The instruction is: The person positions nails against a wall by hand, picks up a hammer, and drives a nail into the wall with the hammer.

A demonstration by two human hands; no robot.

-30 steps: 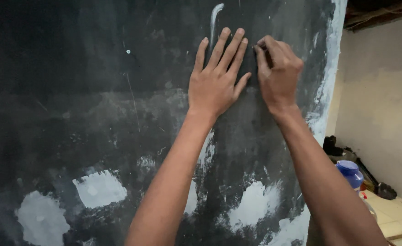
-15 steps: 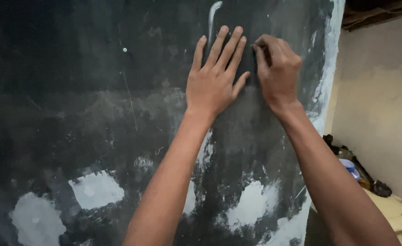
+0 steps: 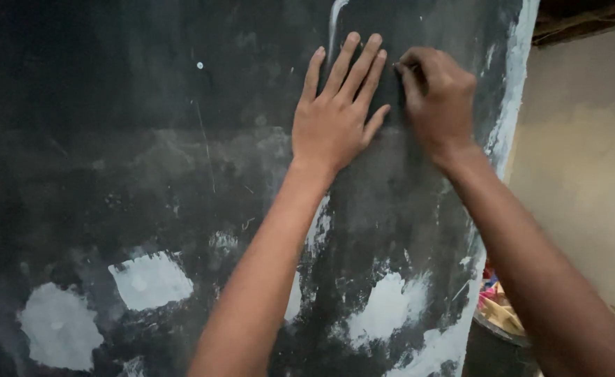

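Note:
A dark, black-painted wall (image 3: 147, 139) with white patches fills most of the head view. My left hand (image 3: 339, 112) lies flat against it, fingers spread and pointing up. Beside it on the right, my right hand (image 3: 438, 98) is curled with its fingertips pinched against the wall; whether a small thing is held in them I cannot tell. A pale streak (image 3: 334, 21) runs up the wall just above my left fingers.
White plaster patches (image 3: 150, 279) show low on the wall. The wall's right edge (image 3: 513, 91) is whitish, with a beige wall (image 3: 586, 174) beyond. A dark container (image 3: 496, 342) with colourful clutter sits at the lower right.
Both hands keep their places on the wall. The view has shifted slightly, so the container at the lower right sits lower in the picture.

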